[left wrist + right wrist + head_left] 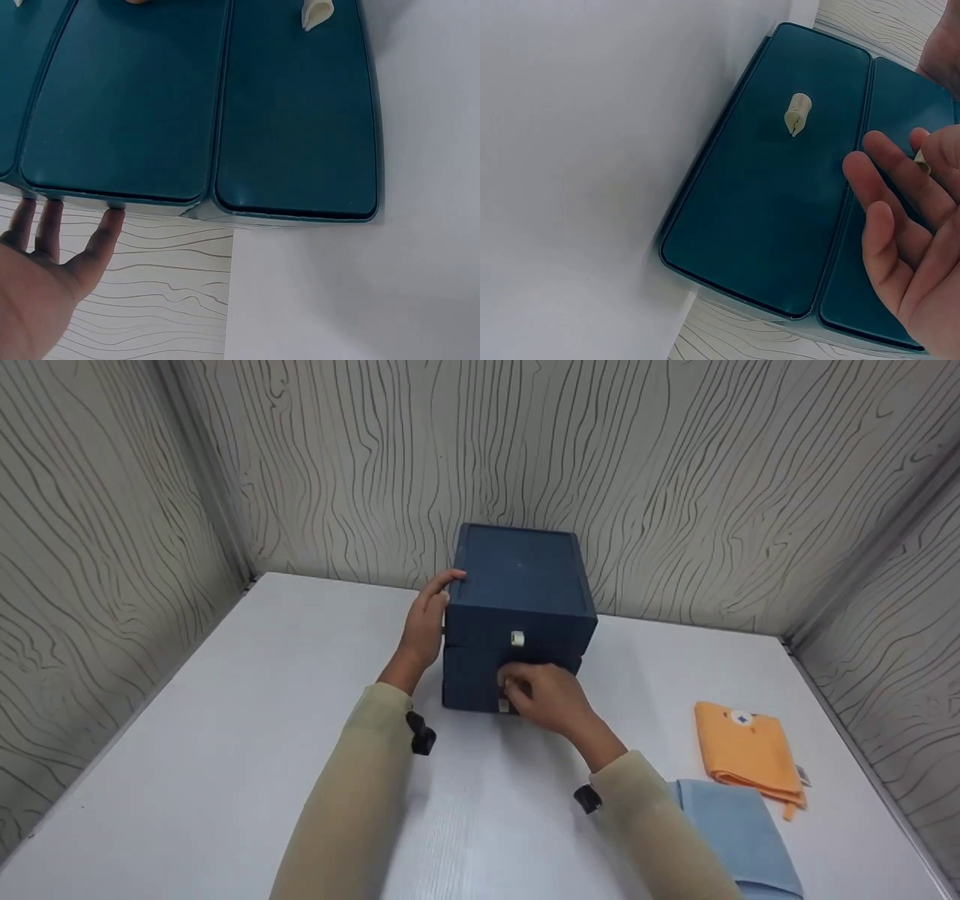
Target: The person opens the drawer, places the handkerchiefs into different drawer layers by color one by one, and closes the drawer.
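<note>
A dark blue drawer cabinet (pixel 521 574) stands on the white table, its stacked drawer fronts carrying pale pull tabs. My left hand (pixel 424 624) rests against its left side, one finger reaching the top edge. In the left wrist view, the straight fingers (pixel 94 247) touch that side. At the front, my right hand (pixel 551 697) pinches the middle drawer's pull tab (pixel 923 162) between thumb and index finger; its other fingers are loosely bent. The top pull tab (pixel 517 638) and the bottom pull tab (pixel 798 114) hang free. All drawers appear closed.
A folded orange cloth (pixel 746 750) with a white patch lies at the right of the table. Nearer me is a folded light blue cloth (pixel 739 832), partly behind my right sleeve. Wood-grain panels (pixel 360 457) enclose the table's back and sides.
</note>
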`<state>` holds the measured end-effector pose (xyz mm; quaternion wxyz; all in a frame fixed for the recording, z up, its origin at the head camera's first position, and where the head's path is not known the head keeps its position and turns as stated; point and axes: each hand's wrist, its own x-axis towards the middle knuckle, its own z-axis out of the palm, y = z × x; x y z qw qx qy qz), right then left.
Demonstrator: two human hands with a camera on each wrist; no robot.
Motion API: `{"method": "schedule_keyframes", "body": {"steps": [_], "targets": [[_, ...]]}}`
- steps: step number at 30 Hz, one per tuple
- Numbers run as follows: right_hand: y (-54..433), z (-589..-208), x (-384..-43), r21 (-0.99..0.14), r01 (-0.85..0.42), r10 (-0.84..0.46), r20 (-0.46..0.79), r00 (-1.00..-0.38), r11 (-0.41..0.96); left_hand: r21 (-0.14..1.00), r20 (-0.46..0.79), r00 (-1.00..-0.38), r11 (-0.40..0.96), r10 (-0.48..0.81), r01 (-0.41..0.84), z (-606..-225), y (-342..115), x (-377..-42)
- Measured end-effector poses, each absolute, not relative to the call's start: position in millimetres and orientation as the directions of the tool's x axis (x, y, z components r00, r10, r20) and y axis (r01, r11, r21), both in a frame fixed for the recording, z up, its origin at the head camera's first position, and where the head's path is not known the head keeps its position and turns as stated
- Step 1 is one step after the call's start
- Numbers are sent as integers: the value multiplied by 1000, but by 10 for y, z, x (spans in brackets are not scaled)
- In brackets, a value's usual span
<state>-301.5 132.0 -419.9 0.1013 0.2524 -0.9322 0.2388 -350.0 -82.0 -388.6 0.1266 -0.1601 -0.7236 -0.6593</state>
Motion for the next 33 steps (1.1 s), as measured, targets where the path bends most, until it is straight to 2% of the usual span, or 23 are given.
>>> {"method": "schedule_keyframes", "body": {"steps": [33], "targets": [[1309, -4253, -3009, -404, -539, -427, 338, -839, 739, 912, 405, -913, 51, 55, 408, -3940, -815, -3542]]}}
